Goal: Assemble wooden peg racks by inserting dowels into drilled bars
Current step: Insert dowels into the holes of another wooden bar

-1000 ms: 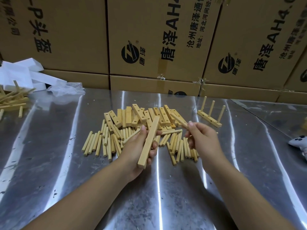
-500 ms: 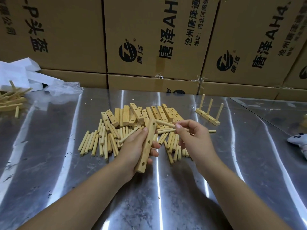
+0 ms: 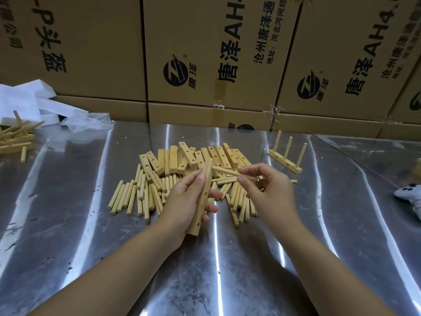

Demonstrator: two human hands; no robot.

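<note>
- Drilled bar (image 3: 203,201), nearest of the wooden parts, is held above the metal table (image 3: 68,224). It stands tilted, its top end leaning away, with two holes showing on its lower half.
- Left hand (image 3: 184,201) grips the bar, thumb along the near face and fingers curled round the far side.
- Right hand (image 3: 266,195) pinches one dowel (image 3: 227,172) between thumb and fingertips, the other fingers loosely bent. The dowel lies almost level, its free end right at the bar's top end; I cannot tell whether they touch.
- Loose dowels (image 3: 136,195) lie spread on the table below and behind both hands.
- Spare bars (image 3: 182,158) with holes are heaped just behind the dowels.
- Finished rack (image 3: 286,160) stands to the right of the heap, three pegs upright.
- White toy-like thing (image 3: 410,197) lies at the right edge.
- More wooden parts (image 3: 13,137) lie far left, beside white foam pieces (image 3: 22,99) and a clear bag (image 3: 86,124).
- Printed cardboard boxes (image 3: 205,53) are stacked along the back.
</note>
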